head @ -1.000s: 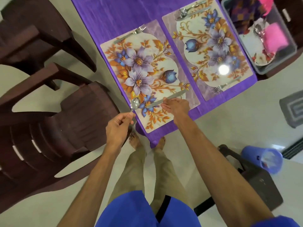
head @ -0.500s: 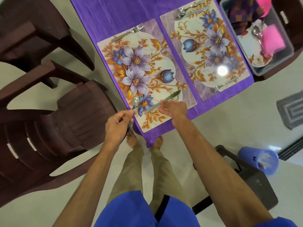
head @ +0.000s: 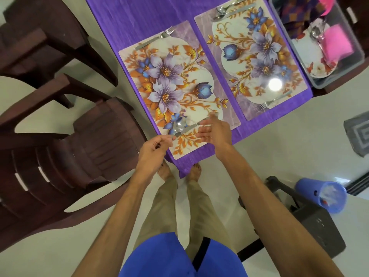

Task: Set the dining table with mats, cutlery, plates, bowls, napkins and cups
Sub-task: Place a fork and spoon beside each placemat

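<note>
Your left hand (head: 152,149) is curled, its thumb and fingertips pinching the handle end of a spoon (head: 179,125) at the near edge of the table. The spoon's bowl lies over the near end of the closer floral placemat (head: 171,90), just beyond your knuckles. Your right hand (head: 214,130) is released: fingers straight and spread, palm turned toward the left, holding nothing. It hovers over the same near end of the mat, just right of the spoon's bowl. A table knife (head: 191,126) lies on the mat between the two hands, running from the spoon toward your right fingers (whether those fingers touch it, you cannot tell from this angle).

At the far end of that mat lies a fork (head: 154,38), well apart from both hands. The second floral placemat (head: 253,56) sits to the right, side by side with the first, on the purple tablecloth (head: 139,15). It carries a spoon and knife pair (head: 229,10) at its far end and another fork (head: 275,100) at its near end.

Beyond the table's right edge, a grey tub (head: 357,56) holds a patterned plate (head: 311,56), pink napkins (head: 337,43) and folded dark cloth. Dark brown chairs (head: 60,146) stand to your left, and a blue cup (head: 323,196) lies tipped on a black stool (head: 311,226) at your right.
</note>
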Tool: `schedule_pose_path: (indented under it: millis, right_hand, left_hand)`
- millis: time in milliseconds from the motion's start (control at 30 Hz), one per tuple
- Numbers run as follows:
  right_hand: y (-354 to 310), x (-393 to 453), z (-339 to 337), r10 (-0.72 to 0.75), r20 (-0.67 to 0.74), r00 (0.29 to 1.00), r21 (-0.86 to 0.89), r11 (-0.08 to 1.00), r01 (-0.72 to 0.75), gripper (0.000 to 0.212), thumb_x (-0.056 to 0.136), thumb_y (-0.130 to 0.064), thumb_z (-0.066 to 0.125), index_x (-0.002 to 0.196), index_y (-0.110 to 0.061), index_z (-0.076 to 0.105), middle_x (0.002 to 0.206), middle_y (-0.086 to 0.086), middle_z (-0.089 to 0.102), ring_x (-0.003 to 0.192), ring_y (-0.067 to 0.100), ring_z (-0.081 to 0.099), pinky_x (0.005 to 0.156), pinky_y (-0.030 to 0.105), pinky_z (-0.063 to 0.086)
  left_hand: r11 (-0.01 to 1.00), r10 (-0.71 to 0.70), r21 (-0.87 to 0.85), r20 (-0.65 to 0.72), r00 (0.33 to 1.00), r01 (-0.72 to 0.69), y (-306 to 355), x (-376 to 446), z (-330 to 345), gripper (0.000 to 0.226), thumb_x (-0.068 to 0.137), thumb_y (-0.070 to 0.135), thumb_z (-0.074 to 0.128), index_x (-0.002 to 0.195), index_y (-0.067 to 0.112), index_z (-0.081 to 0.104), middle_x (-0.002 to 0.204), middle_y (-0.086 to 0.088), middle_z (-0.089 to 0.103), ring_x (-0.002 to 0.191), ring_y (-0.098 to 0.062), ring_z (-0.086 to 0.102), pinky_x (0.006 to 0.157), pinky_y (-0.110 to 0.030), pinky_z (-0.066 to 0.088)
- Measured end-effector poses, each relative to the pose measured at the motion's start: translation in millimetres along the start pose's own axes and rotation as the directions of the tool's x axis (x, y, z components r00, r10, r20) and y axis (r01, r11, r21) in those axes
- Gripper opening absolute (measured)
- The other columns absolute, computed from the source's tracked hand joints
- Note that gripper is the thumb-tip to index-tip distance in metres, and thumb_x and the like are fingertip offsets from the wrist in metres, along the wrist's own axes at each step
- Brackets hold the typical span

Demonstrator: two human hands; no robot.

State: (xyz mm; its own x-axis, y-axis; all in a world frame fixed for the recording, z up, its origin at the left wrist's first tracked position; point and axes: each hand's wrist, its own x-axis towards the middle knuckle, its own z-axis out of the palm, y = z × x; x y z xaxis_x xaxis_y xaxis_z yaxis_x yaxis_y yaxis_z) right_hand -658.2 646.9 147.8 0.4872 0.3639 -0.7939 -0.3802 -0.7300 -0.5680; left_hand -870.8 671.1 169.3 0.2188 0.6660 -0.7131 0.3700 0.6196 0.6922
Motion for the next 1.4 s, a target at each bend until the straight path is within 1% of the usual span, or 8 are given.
schedule_pose_path:
  millis: [67,133,300,500,700,1233,1300,1400]
  right_hand:
    - [-8,-10,-12,-0.025,0.216,0.976,0.034,0.999,0.018,0.054,0.105,-0.054,0.049,0.114,-0.007,0.074,0.098,0.012,0.079,0.085,0.029,0.078,0.07,0.033,0.063]
    - [-10,-17,-22,-0.098,0.294,0.951,-0.001,0.995,0.102,0.042,0.1,-0.044,0.063,0.118,-0.008,0.073,0.097,0.01,0.079,0.088,0.031,0.078,0.078,0.039,0.063]
    - [8,-14,-48,-0.24,0.197,0.951,-0.006,0.969,0.246,0.03,0.09,-0.018,0.08,0.115,-0.002,0.074,0.1,0.012,0.079,0.088,0.028,0.079,0.085,0.043,0.064]
    - [18,12,-68,-0.258,0.036,0.966,-0.03,0.965,0.259,0.03,0.091,-0.02,0.079,0.115,-0.002,0.075,0.101,0.013,0.078,0.088,0.027,0.079,0.083,0.043,0.065]
    - [16,37,-68,-0.314,-0.054,0.948,-0.204,0.933,0.297,0.019,0.093,-0.016,0.077,0.109,-0.005,0.078,0.088,0.009,0.078,0.074,0.023,0.078,0.079,0.043,0.065]
    - [21,43,-89,-0.294,-0.025,0.956,-0.325,0.906,0.27,0.018,0.093,-0.023,0.076,0.107,-0.012,0.078,0.089,0.002,0.078,0.079,0.02,0.077,0.081,0.041,0.065]
    - [18,42,-89,-0.33,-0.027,0.944,-0.386,0.874,0.294,0.022,0.093,-0.032,0.075,0.107,-0.014,0.078,0.091,-0.001,0.078,0.082,0.017,0.076,0.08,0.036,0.064]
    - [8,41,-88,-0.466,-0.075,0.881,-0.544,0.76,0.356,0.028,0.097,-0.039,0.068,0.11,-0.016,0.077,0.099,-0.004,0.076,0.09,0.011,0.071,0.07,0.012,0.048]
  left_hand:
    - [0.998,0.04,0.052,-0.007,0.999,-0.04,0,1,4,0.014,0.1,0.034,0.068,0.107,0.028,0.079,0.103,0.017,0.077,0.099,0.0,0.072,0.072,-0.019,0.06]
    - [0.993,0.063,0.095,0.022,0.998,-0.064,1,2,9,0.014,0.096,0.038,0.072,0.103,0.029,0.08,0.101,0.014,0.078,0.096,-0.002,0.073,0.075,-0.023,0.062]
    - [0.992,0.051,0.111,0.049,0.997,-0.056,-2,8,26,0.01,0.093,0.045,0.074,0.091,0.036,0.079,0.095,0.011,0.077,0.097,-0.014,0.074,0.077,-0.038,0.062]
    - [0.995,-0.1,-0.025,-0.088,0.991,0.098,-18,18,48,0.018,0.101,0.029,0.068,0.111,0.017,0.077,0.097,0.0,0.077,0.076,-0.006,0.07,0.059,-0.014,0.055]
    - [0.981,-0.155,-0.149,-0.21,0.965,0.126,-27,30,68,0.02,0.095,0.02,0.075,0.114,0.012,0.076,0.09,-0.003,0.079,0.072,-0.013,0.075,0.068,-0.024,0.063]
    - [0.989,-0.103,0.077,-0.261,0.96,0.127,-39,34,74,0.014,0.094,0.027,0.079,0.103,0.017,0.078,0.091,0.004,0.077,0.075,-0.004,0.075,0.059,-0.015,0.058]
    - [0.988,-0.106,0.079,-0.275,0.956,0.132,-37,33,75,0.018,0.092,0.029,0.08,0.103,0.014,0.077,0.089,0.003,0.077,0.072,-0.006,0.075,0.056,-0.013,0.056]
    - [0.99,-0.103,0.061,-0.335,0.937,0.131,-33,31,72,0.023,0.09,0.035,0.081,0.1,0.015,0.076,0.089,0.003,0.076,0.075,-0.012,0.074,0.053,-0.011,0.053]
